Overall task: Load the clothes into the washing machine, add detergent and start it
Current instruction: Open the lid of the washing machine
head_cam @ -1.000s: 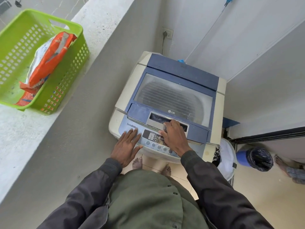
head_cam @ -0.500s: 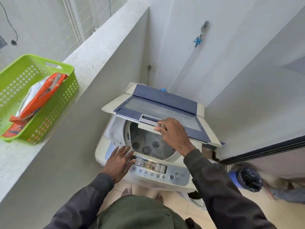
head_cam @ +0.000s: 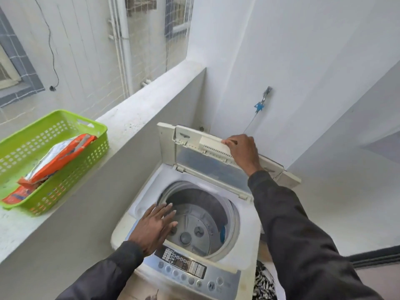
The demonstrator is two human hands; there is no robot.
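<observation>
A white top-loading washing machine (head_cam: 142, 204) stands in the corner below me. Its folding lid (head_cam: 194, 152) is raised and leans back toward the wall. My right hand (head_cam: 242, 150) grips the lid's top edge. The drum (head_cam: 194, 221) is exposed and holds no clothes. My left hand (head_cam: 153, 226) hovers flat with fingers spread over the drum's front left rim, holding nothing. The control panel (head_cam: 186, 267) runs along the machine's near edge. An orange and white detergent bag (head_cam: 60, 156) lies in a green basket (head_cam: 71, 176) on the ledge to the left.
A grey concrete ledge (head_cam: 134, 113) runs along the left, level with the machine's top. A blue tap (head_cam: 258, 107) with a thin hose is fixed on the white wall behind. A black-and-white patterned cloth (head_cam: 263, 282) shows beside the machine at lower right.
My right hand has swung the lid from shut to fully raised against the wall. My left hand left the control panel and now hovers over the drum's rim.
</observation>
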